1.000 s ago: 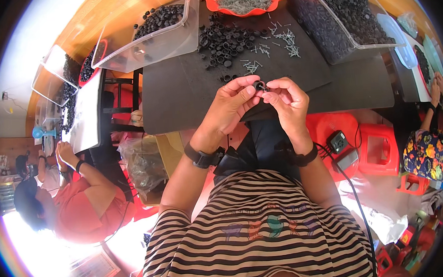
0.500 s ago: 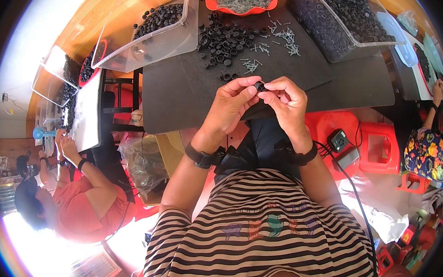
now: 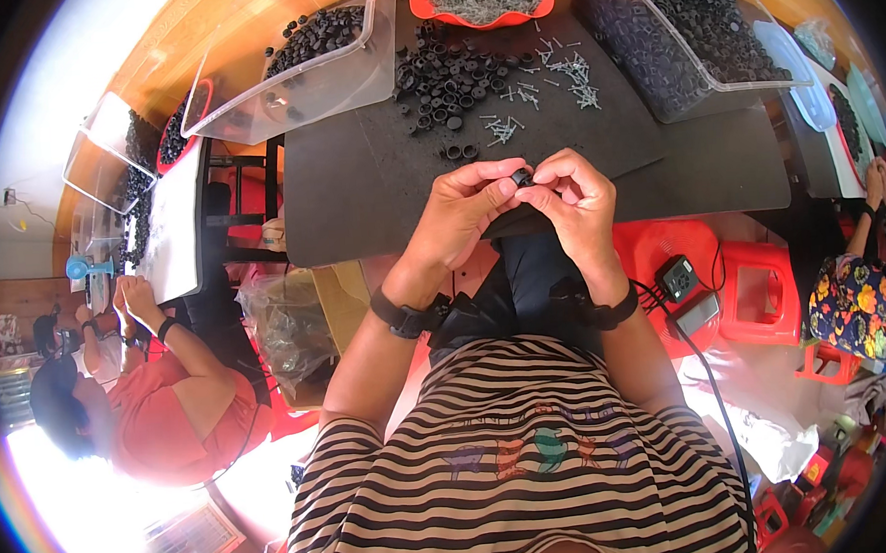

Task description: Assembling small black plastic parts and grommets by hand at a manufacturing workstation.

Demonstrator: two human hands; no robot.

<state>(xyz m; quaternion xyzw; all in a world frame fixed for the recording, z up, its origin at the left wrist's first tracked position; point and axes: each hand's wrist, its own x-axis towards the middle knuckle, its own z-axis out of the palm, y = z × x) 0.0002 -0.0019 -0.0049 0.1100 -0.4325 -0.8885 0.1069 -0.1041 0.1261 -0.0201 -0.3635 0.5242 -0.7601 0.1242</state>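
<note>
The left hand and the right hand both grip one small black plastic cap. It sits between their fingertips, pinched from each side, over the near part of the dark tabletop. Beyond the hands lie loose black caps and, right of these, silver screws.

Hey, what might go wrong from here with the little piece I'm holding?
The small black rounded piece could slip, since only your fingers pinch it. Loose thin silvery metal screws lie right beside scattered round black caps, so they might get mixed together.
</note>
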